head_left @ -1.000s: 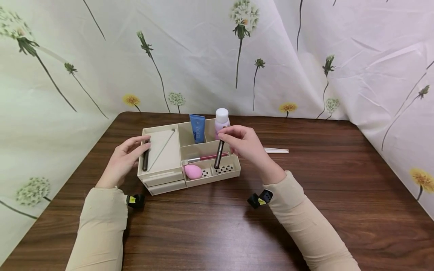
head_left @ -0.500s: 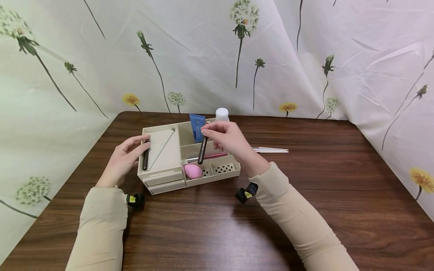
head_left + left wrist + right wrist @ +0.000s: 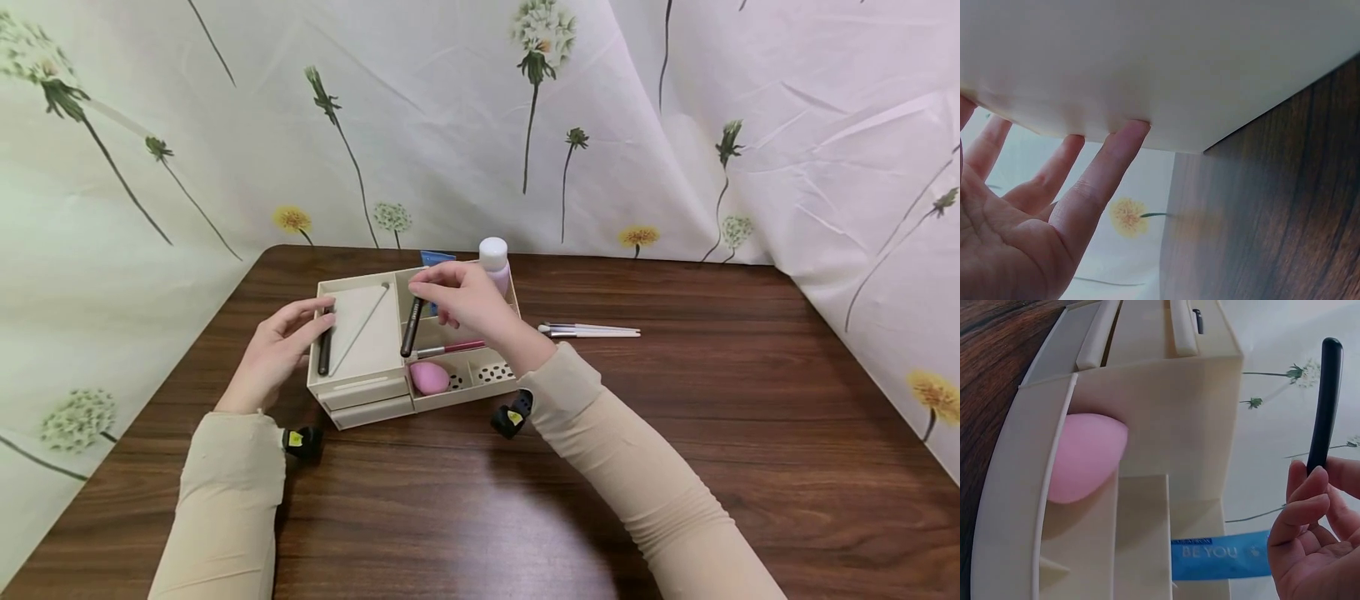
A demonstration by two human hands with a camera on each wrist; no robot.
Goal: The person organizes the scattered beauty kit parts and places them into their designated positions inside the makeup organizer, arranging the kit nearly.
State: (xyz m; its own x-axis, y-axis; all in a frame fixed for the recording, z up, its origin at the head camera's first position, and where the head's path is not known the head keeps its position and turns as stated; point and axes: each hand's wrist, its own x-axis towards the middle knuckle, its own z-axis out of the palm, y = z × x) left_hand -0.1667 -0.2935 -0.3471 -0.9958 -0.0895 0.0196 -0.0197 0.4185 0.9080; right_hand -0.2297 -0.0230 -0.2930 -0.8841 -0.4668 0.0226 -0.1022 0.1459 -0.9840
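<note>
My right hand point(image 3: 468, 300) pinches a black makeup brush point(image 3: 412, 327) with light lettering, its handle slanting down over the divider of the beige organizer point(image 3: 450, 403). The brush's upper end is hidden in the fingers; the rounded black handle end shows in the right wrist view. My left hand point(image 3: 273, 350) rests at the organizer's left rim. In the left wrist view its fingertips point(image 3: 1134, 130) touch the outer wall. On the top tray lie a dark stick point(image 3: 324, 352), partly under the left fingers, and a thin grey stick point(image 3: 358, 331). A pink makeup sponge point(image 3: 1088, 456) sits in a front compartment.
A blue tube point(image 3: 1222, 557) and a white-capped bottle point(image 3: 493, 254) stand in the organizer's back compartments. A red-handled brush point(image 3: 457, 347) lies in the middle one. White brushes point(image 3: 600, 331) lie on the wooden table point(image 3: 420, 500) at right. Floral cloth point(image 3: 450, 125) hangs behind.
My right hand has moved left with the black makeup brush, from above the front right compartment to beside the top tray. The white brushes have come into fuller view. The left hand has stayed put.
</note>
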